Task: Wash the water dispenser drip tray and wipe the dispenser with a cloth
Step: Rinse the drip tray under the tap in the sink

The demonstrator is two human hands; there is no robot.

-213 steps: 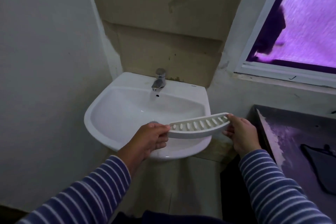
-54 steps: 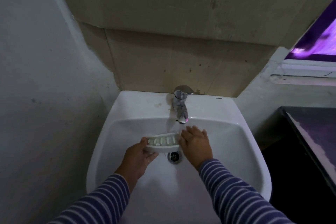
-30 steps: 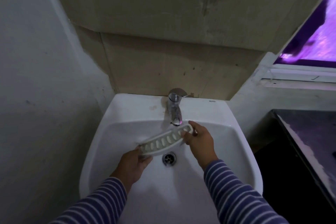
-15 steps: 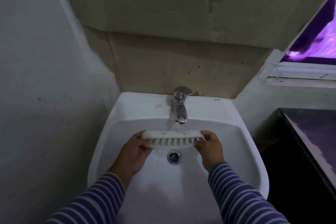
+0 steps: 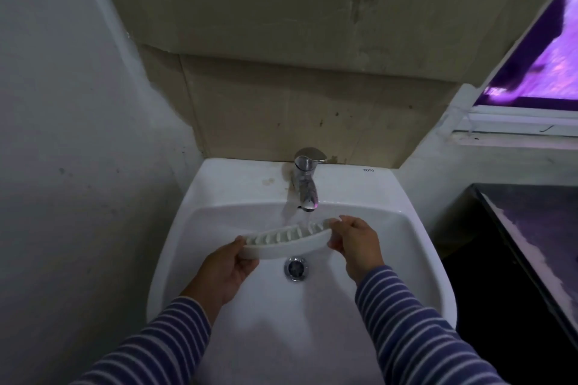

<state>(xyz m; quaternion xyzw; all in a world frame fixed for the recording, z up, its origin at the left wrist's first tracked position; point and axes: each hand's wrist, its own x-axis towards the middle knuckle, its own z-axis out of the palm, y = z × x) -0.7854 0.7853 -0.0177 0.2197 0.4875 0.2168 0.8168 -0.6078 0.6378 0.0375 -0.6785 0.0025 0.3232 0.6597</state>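
Head camera, looking down into a white basin (image 5: 416, 259). Both hands hold the white drip tray (image 5: 286, 241) over the bowl, one at each end.

The left hand (image 5: 225, 269) grips the tray's left end. Its thumb lies across the top edge and its other fingers curl underneath, mostly hidden by the tray. The right hand (image 5: 356, 244) pinches the right end, with its fingers hooked over the far edge and its thumb pressed against the near side.

Between the two sets of fingers the tray spans the middle of the bowl with its slotted face up. It is tilted so that the end in the right fingers sits farther away than the end in the left.

A chrome tap (image 5: 306, 184) stands just beyond the right fingertips, its spout ending close above that end of the tray. Whether water is running is too faint to tell. The drain (image 5: 296, 267) lies below the tray, between the two hands and nearer the person than the fingers.

Both wrists come out of blue and white striped sleeves (image 5: 416, 337). Well to the right of the right hand is a dark countertop (image 5: 531, 228), and above it a window (image 5: 538, 56) glows purple.
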